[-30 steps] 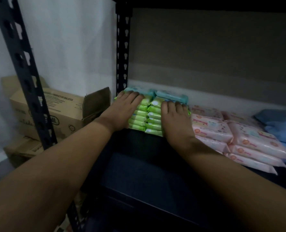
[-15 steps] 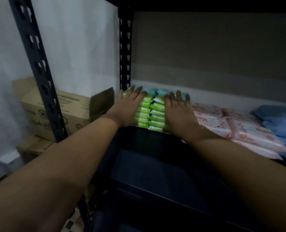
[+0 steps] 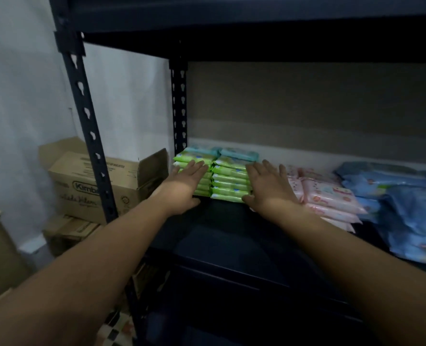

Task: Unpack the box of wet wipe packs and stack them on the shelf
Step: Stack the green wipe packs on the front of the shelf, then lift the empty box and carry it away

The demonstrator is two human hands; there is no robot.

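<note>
Reaching hands: both arms stretch from the bottom of the frame up to the middle, toward the green packs.
Left hand (image 3: 185,184): flat, fingers straight, laid against the front of the left green stack; it grips nothing.
Right hand (image 3: 269,187): flat too, fingers spread, at the right side of the right green stack; it grips nothing. Whether it touches the packs is hard to tell.
Green wet wipe packs (image 3: 230,182): two neat stacks side by side in the middle of the frame, on the dark shelf (image 3: 231,245), next to the back post (image 3: 179,108).
Teal packs (image 3: 239,154): just behind the green stacks.
Pink packs (image 3: 329,196): piled just right of the green ones.
Blue packs (image 3: 406,196): at the right edge of the frame.
Cardboard box (image 3: 94,181): at the left, open, beside the shelf, on top of other boxes.
Front post (image 3: 87,116): slants across the upper left of the frame.
</note>
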